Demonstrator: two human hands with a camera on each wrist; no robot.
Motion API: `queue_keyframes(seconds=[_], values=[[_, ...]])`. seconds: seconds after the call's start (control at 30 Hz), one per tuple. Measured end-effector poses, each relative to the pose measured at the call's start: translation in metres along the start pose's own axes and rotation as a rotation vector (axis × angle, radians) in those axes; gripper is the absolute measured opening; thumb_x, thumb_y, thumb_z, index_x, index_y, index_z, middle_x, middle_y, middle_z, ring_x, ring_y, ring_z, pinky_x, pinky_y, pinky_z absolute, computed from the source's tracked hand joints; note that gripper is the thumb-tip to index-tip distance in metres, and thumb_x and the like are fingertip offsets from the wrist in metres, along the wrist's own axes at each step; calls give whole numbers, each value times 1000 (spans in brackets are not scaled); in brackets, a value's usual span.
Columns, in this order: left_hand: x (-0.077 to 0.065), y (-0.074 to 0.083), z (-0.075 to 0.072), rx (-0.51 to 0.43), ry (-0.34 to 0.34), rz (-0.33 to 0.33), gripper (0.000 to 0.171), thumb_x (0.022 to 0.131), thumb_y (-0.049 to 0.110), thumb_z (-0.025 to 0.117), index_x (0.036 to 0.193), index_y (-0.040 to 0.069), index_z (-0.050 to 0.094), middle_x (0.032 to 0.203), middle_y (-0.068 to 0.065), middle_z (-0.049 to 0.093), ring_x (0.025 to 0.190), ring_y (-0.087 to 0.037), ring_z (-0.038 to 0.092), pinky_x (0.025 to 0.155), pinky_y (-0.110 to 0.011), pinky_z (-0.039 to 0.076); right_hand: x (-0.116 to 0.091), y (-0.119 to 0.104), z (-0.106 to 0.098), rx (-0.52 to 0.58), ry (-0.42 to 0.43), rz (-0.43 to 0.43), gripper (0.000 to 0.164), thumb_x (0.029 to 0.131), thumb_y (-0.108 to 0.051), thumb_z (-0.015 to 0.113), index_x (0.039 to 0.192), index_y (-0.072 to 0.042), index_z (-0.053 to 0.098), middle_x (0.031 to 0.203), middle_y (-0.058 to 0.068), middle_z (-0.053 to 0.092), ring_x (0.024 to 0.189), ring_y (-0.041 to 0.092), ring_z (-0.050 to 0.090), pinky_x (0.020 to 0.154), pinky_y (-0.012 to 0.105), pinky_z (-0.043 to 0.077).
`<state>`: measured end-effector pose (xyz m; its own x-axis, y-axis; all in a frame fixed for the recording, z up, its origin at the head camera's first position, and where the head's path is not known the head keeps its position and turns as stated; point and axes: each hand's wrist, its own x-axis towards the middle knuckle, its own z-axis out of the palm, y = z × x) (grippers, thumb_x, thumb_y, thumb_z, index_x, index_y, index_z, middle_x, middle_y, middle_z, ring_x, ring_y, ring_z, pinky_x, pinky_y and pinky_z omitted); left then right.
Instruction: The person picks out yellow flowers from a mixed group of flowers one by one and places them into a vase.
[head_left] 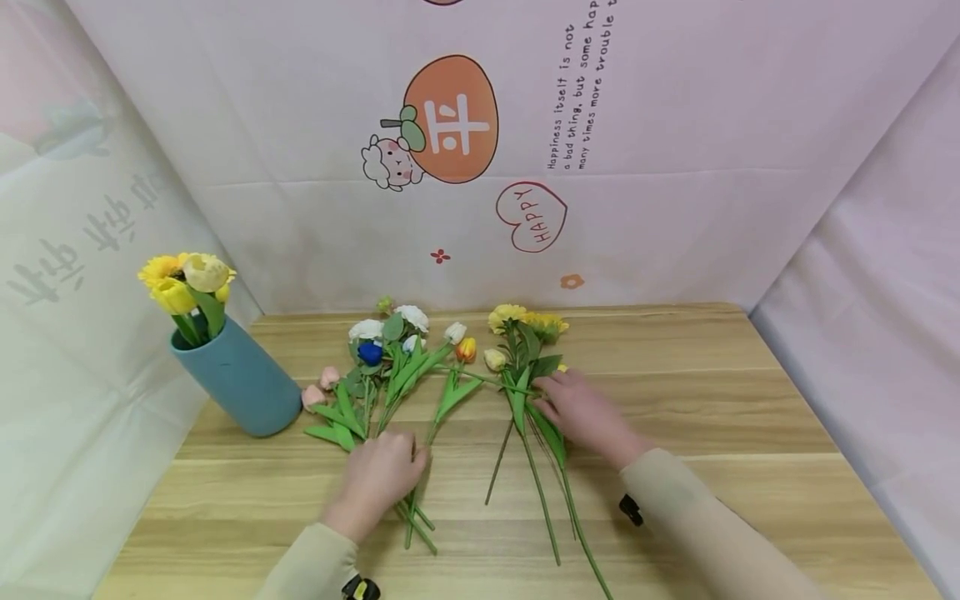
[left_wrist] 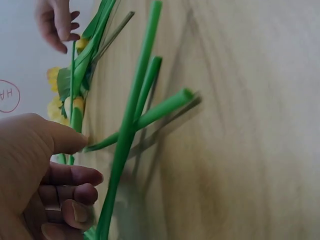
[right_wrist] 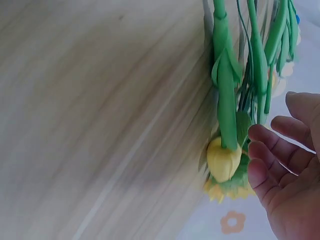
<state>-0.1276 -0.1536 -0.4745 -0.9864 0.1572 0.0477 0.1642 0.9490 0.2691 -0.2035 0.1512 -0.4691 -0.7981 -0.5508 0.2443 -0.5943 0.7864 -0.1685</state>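
Observation:
My left hand [head_left: 381,471] is over the stems of the left bunch. In the left wrist view its fingers are loosely bent, with a gap between thumb and index finger; crossing green stems [left_wrist: 127,132] lie beside them. That bunch has pink tulips [head_left: 312,397], a blue flower [head_left: 370,353], white flowers [head_left: 411,317] and an orange-yellow tulip [head_left: 466,349]. My right hand [head_left: 581,411] is beside the right bunch of yellow flowers [head_left: 507,317], fingers relaxed and apart from the thumb. A yellow tulip [right_wrist: 224,160] lies near its fingertips. One thin stem [head_left: 480,377] crosses between the bunches.
A blue vase [head_left: 238,379] holding yellow flowers [head_left: 172,296] stands tilted at the left of the wooden table [head_left: 675,367]. Printed white cloth [head_left: 660,225] hangs behind the table and along both sides.

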Motion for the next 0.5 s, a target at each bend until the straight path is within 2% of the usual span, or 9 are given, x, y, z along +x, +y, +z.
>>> queue_keyframes(seconds=[0.17,0.33,0.5], values=[[-2,4,7,-25,-20,-5,38,90,26,63,57,18,45,48,3,42,40,-12,40,35,-29,32,4,-6,8,-13,25,-62,17,89,-15,70,101,-4,68,88,6,64,80,22,58,74,41,53],[-2,6,11,-64,6,27,35,89,18,64,59,18,46,49,4,43,41,-10,40,35,-28,34,6,-13,8,-8,-7,-3,12,87,-15,73,92,-7,66,82,4,62,78,22,57,69,38,53],[-2,7,9,-145,23,32,36,88,16,65,57,18,47,48,6,44,41,-7,40,36,-26,36,9,-19,8,17,-4,57,11,88,-11,69,81,-10,62,75,2,61,72,21,58,63,36,53]])
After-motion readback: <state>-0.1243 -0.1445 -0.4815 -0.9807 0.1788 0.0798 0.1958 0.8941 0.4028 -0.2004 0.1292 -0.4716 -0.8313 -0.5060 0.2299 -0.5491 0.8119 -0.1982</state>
